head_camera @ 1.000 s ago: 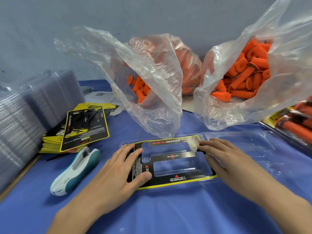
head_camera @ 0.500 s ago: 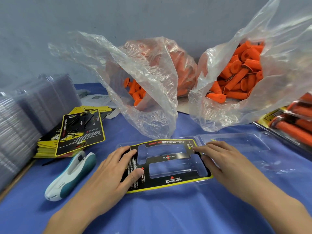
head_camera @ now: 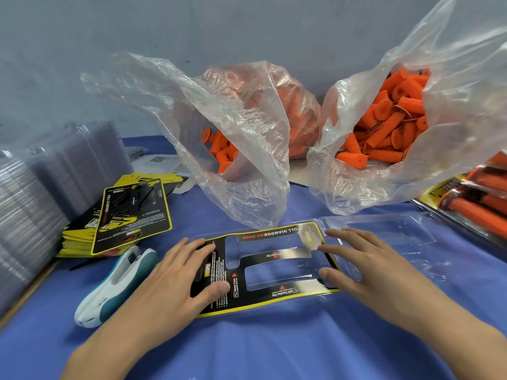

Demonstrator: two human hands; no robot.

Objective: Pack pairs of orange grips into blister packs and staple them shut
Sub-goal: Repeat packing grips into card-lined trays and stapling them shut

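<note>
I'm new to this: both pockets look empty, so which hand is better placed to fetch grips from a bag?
Probably the right hand: it rests nearest the open right bag, while the left hand lies nearer the stapler.

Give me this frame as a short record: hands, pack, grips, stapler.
Left hand: flat on card insert, left end
Right hand: flat on its right end
Blister pack: open, both cavities empty
Orange grips: loose in two clear bags behind
Stapler: lying left of left hand, untouched
</note>
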